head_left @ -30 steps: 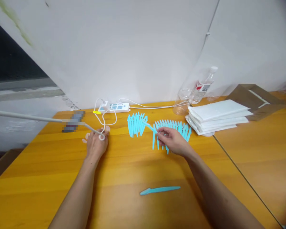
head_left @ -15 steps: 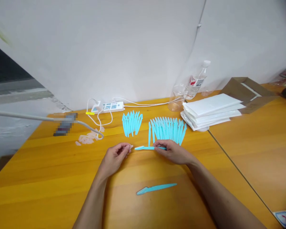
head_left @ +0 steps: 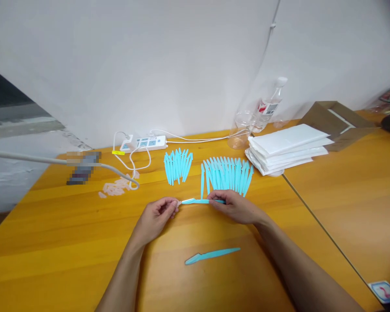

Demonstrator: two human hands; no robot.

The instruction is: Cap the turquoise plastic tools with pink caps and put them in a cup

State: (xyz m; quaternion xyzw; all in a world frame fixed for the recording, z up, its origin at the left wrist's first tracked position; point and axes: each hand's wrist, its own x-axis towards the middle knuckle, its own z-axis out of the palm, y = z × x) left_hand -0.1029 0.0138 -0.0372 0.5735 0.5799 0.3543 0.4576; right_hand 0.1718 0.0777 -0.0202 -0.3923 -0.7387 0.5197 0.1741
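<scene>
Closed up since the earlier frame is the gap between the held blue eyebrow razor (head_left: 201, 201) and the small translucent cap (head_left: 179, 203), which now seem to touch at the razor's tip. Beneath everything is the wooden table (head_left: 68, 242); beyond your right hand (head_left: 235, 208), the cardboard box (head_left: 321, 119) and the stack of white packets (head_left: 287, 141) sit near the wall. Your right hand grips the razor by its handle, almost level, in front of the larger fan of razors (head_left: 227, 173). Should your knuckles drift forward, they could knock that row askew. Your left hand (head_left: 157, 216) pinches the cap between thumb and fingertips. A smaller fan of razors (head_left: 178, 167) lies farther back, and a lone razor (head_left: 212, 255) lies nearer you, where a low forearm might sweep it aside. The white cable (head_left: 118, 171) loops by the pile of loose caps (head_left: 115, 186); catching it could scatter them. At the smallest scale, the cap is mostly hidden by your fingers: a slightly crooked meeting could let the tip slide past its mouth, and pressing hard could nick a fingertip or spring the cap loose.
</scene>
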